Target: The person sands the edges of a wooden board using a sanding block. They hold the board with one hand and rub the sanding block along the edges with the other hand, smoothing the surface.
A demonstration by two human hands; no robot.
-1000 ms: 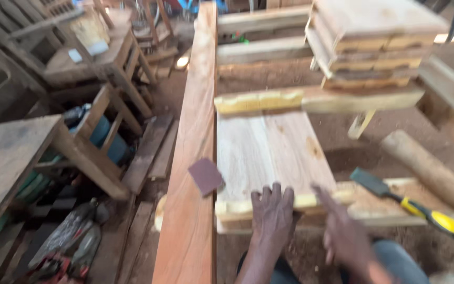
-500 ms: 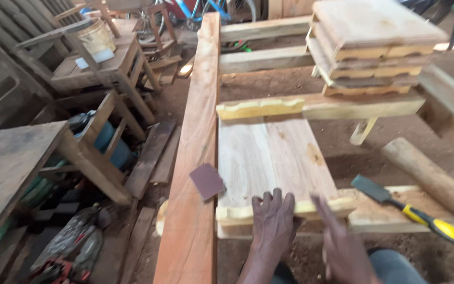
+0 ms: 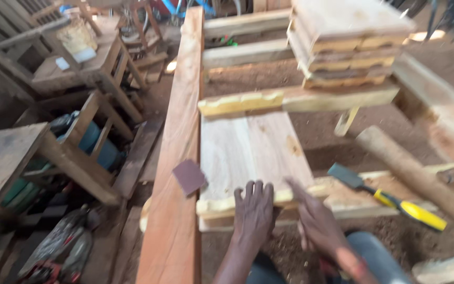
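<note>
- Panel [image 3: 250, 152] of pale wood, flat across the work frame, its near edge under both hands and its left edge beside the long reddish plank [image 3: 179, 158].
- Left hand [image 3: 254, 210] lies palm down on that near edge, fingers spread wide and flat, gripping nothing.
- Right hand [image 3: 316, 223] presses the same edge just beside it; blurred, fingers stretched forward, whether it holds anything I cannot tell.
- Sandpaper piece [image 3: 188, 176], dark maroon, rests on the plank, near the left hand.
- Chisel [image 3: 387, 197] with a yellow handle lies to the right on a rail.
- Stack of boards [image 3: 350, 44] sits beyond the panel.
- Round log [image 3: 413, 176] slants at the far right.
</note>
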